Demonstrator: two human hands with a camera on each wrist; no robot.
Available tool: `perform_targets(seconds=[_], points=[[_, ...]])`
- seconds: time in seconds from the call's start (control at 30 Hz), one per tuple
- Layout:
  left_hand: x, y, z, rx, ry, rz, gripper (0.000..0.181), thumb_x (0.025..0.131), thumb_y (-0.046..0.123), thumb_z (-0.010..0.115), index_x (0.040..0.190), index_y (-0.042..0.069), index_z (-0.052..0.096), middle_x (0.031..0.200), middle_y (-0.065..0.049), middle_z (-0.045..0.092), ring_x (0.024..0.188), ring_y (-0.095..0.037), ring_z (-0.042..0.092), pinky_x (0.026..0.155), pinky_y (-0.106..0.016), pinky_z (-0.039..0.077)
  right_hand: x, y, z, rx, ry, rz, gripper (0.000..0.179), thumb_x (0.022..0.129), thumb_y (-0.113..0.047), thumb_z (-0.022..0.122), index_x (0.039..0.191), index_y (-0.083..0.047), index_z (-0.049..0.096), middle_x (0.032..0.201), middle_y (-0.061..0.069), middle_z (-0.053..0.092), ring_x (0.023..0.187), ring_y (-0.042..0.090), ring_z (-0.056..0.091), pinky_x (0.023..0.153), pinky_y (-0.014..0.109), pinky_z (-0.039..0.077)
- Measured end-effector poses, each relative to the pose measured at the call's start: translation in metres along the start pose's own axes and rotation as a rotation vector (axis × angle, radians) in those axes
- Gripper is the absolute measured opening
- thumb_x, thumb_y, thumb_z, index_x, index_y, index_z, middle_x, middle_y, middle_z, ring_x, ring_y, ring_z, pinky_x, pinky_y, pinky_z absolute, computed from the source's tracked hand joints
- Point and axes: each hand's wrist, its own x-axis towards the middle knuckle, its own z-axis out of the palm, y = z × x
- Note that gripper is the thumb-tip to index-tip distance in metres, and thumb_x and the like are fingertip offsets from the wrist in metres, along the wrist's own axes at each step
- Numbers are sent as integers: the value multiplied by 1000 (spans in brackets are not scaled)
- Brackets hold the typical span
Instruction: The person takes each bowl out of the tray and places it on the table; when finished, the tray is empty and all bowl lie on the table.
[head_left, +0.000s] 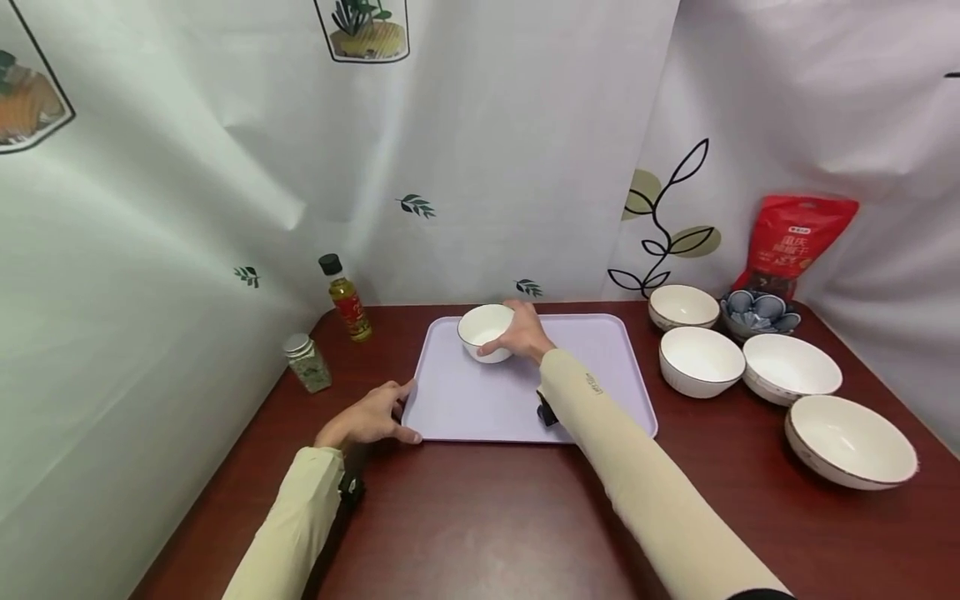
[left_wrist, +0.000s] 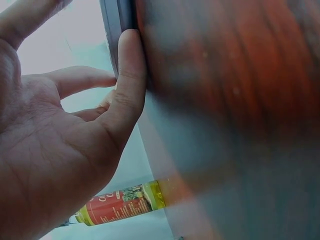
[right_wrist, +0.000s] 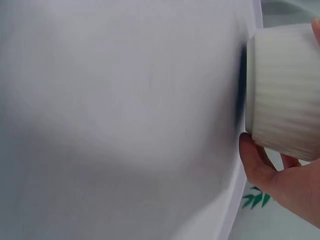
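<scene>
A small white bowl point(head_left: 480, 323) with a thin dark rim is upright over the back left of the lilac tray point(head_left: 480, 404). My right hand point(head_left: 525, 329) grips it from the right, thumb toward the near side. In the right wrist view the bowl's ribbed wall point(right_wrist: 285, 90) shows, with fingertips point(right_wrist: 248, 145) near its base; whether the base touches the tray I cannot tell. My left hand point(head_left: 372, 414) holds the tray's front left corner. In the left wrist view its thumb point(left_wrist: 131, 75) lies along the tray's edge point(left_wrist: 112, 30).
Behind the left hand stand an oil bottle point(head_left: 350, 308) and a spice jar point(head_left: 307, 363). Right of the tray are several white bowls point(head_left: 702, 363), a bowl of blue-grey pieces point(head_left: 759, 315) and a red food bag point(head_left: 797, 242). A printed curtain point(head_left: 487, 167) hangs behind the table point(head_left: 480, 517).
</scene>
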Motion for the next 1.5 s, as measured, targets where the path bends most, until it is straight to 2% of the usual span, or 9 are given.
perform_targets(seconds=[0.2,0.33,0.67,0.8,0.97,1.13,1.3,1.43,1.5], points=[[2,-2,0,10,-1,12,106,73,21,90,155,-5,28,122,-20,52,106,-28,59,89,-40,51,-8,-3,-26,19,-44,-8,112,54,-18,98,151,-9,42,153,16,39,139,34,42,117,49,35],[1,-2,-2,17,-3,17,106,73,21,90,155,-6,28,122,-21,52,107,-28,59,88,-40,51,-24,-7,-45,26,-53,-14,116,53,-16,98,153,-13,40,157,14,35,141,34,39,118,52,33],[0,0,-6,34,-13,38,106,74,22,89,154,-8,26,121,-22,51,108,-31,59,88,-40,52,-91,2,-90,-63,55,-87,114,49,-19,99,149,-5,44,146,19,45,132,35,44,115,53,33],[0,-1,-5,33,-20,41,106,75,23,88,155,-7,25,120,-22,51,108,-31,59,88,-40,51,-122,14,-109,-103,84,-70,113,51,-26,99,148,-8,44,146,18,45,130,35,46,113,52,34],[-1,-5,-4,30,-20,26,106,74,22,89,155,-7,26,120,-22,51,107,-30,58,87,-39,51,-167,30,-127,-98,109,-15,116,54,-32,99,151,-5,40,148,22,42,129,37,45,109,51,34],[1,-4,-2,29,-18,31,106,74,22,89,155,-7,26,120,-22,51,107,-30,59,87,-40,51,-206,47,-146,-157,201,22,115,59,-35,97,151,-2,37,147,27,40,129,40,42,105,53,33],[3,-4,-2,38,-21,61,107,74,23,89,154,-8,26,117,-22,52,105,-30,60,85,-37,51,-230,63,-159,-225,267,75,116,59,-39,96,151,0,36,144,30,39,124,43,44,99,53,35],[3,-3,-3,50,-25,83,106,74,22,89,154,-10,26,116,-22,52,102,-30,61,83,-35,50,-242,72,-165,-259,291,88,119,59,-39,96,152,1,34,143,32,38,122,45,44,96,52,35],[3,-3,-3,48,-23,73,107,74,23,89,154,-9,26,116,-22,52,103,-30,60,84,-36,50,-247,76,-167,-266,301,84,118,59,-37,96,152,1,34,143,32,38,122,45,43,95,51,34]])
